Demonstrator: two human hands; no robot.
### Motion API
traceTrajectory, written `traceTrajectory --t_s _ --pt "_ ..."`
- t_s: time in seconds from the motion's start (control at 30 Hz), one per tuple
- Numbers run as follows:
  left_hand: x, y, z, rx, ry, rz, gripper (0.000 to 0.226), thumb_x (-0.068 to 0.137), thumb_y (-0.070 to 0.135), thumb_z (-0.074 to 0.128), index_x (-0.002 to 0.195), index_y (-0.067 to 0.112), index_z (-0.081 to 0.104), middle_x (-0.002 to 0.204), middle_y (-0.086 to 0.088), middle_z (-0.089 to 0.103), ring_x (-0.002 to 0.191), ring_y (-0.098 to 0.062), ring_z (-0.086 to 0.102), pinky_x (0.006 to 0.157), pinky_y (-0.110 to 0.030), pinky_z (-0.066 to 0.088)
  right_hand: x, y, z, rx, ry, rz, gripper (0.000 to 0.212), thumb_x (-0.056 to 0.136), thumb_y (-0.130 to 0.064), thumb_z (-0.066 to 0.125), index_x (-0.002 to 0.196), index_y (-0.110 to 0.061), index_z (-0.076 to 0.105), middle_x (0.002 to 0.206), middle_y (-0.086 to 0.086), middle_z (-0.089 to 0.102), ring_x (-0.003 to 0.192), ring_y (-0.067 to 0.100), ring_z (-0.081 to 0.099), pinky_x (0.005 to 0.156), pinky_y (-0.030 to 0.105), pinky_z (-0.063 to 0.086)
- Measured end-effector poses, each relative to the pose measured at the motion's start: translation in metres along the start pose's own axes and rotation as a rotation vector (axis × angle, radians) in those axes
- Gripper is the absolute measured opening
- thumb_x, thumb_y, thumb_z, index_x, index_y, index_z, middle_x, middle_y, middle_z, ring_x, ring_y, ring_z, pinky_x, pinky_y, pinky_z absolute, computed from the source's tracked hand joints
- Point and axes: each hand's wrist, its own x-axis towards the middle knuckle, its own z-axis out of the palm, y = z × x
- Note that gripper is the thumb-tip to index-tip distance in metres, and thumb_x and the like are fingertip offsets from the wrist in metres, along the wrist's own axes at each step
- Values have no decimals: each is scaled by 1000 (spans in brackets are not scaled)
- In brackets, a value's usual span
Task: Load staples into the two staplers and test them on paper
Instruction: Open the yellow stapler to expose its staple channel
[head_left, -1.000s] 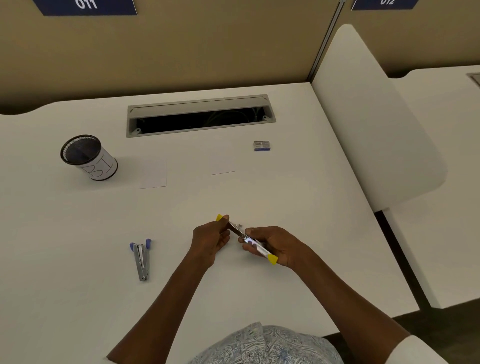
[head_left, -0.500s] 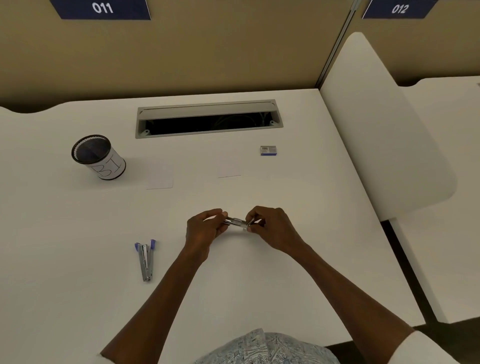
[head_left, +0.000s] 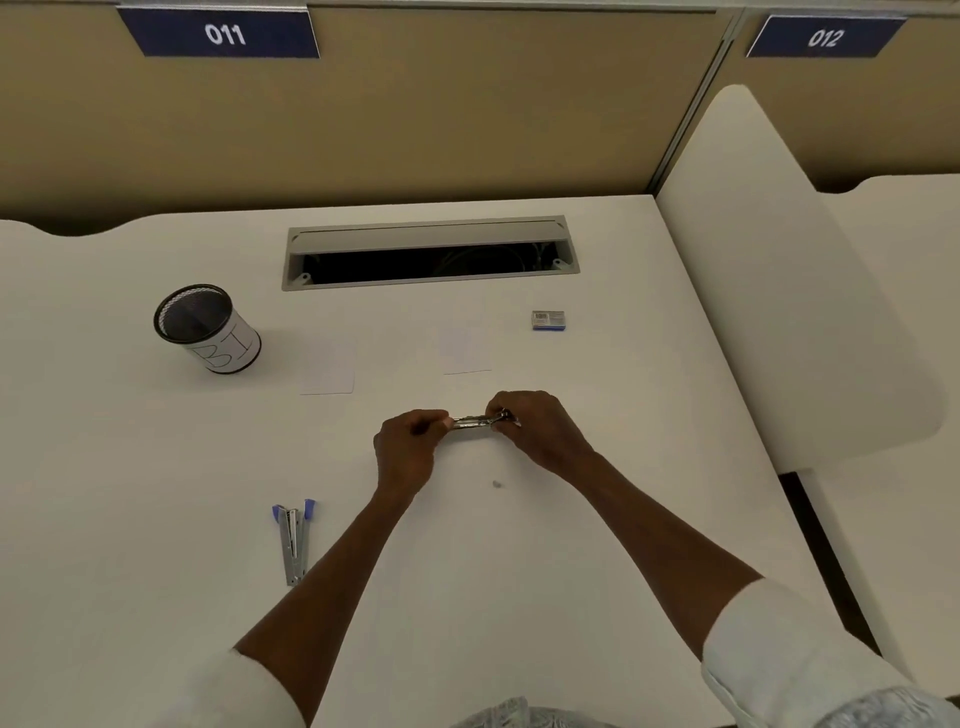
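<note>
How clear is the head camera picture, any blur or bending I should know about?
Head view: dim, warm light with soft shadows; wide-angle bending curves the desk edges; the stapler between the left hand and right hand is smeared, detail lost; the 011 sign reads sharply.

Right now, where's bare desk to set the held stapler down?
Free: the wide patch left of the blue stapler, below the mesh cup; also right of the right hand, below the staple box. Crowded: the paper sheets beyond both hands; a small scrap lies under the held stapler.
</note>
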Motion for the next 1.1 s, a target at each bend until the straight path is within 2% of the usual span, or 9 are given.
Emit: traceTrajectory --t_s 0.13,0.2,0.27,0.4,0.57,0.83,0.97,1.03,1.1 --pt "2 -12 -1 110 26 97 10 84 20 75 92 15 78 88 5 75 75 2 63 73 -6 42 2 4 12 -23 -3 -9 10 87 -14 63 97 -18 65 84 2 67 81 20 58 71 31 42" --pt "3 -16 -1 126 37 129 11 84 19 74 94 14 78 90 6 74 80 0 64 73 -1 39 1 6 18 -33 -3 -11 11 88 -16 62 98 -18 64 85 3 64 83 20 57 73 32 43" --pt "3 -19 -3 156 29 160 11 85 22 73 95 18 77 93 8 74 86 -4 65 77 -7 42 -2 7 21 -28 16 -11 11 88 -16 62 98 -19 64 84 2 62 84 19 56 73 30 42" --pt "2 -28 -7 290 -21 304 11 88 21 69 95 18 77 97 6 73 90 -11 63 83 -27 48 -5 9 24 -11 32 -25 12 88 -16 62 100 -19 65 87 1 64 87 17 57 76 29 45" --pt "-3 -34 -6 297 -19 368 10 88 16 70 95 14 77 96 2 73 91 -14 64 83 -25 46 -13 10 27 -6 47 -41 13 88 -15 63 101 -17 66 88 0 67 86 19 58 75 30 46" --pt "-6 -33 -4 281 -49 318 11 87 14 70 97 12 76 98 0 70 94 -17 62 83 -23 43 -17 8 26 18 25 -1 17 87 -12 64 103 -16 65 91 1 67 88 20 57 77 29 44" --pt "-6 -30 -4 259 -51 290 15 88 17 70 101 12 75 103 -2 69 96 -20 62 84 -26 44 -19 6 22 33 0 26 25 89 -14 63 113 -15 63 103 2 68 97 22 59 86 34 47" --pt "-7 -29 -5 257 -29 291 17 89 18 70 103 10 74 105 -5 69 97 -22 62 87 -29 45 -24 6 19 68 17 69 32 89 -16 64 121 -16 61 115 4 65 103 20 60 92 32 47" --pt "-7 -29 -7 253 -2 299 18 90 18 69 105 9 73 107 -7 69 100 -24 62 90 -36 46 -30 5 17 80 76 101 34 89 -18 65 123 -17 60 122 3 61 102 17 62 92 26 47"
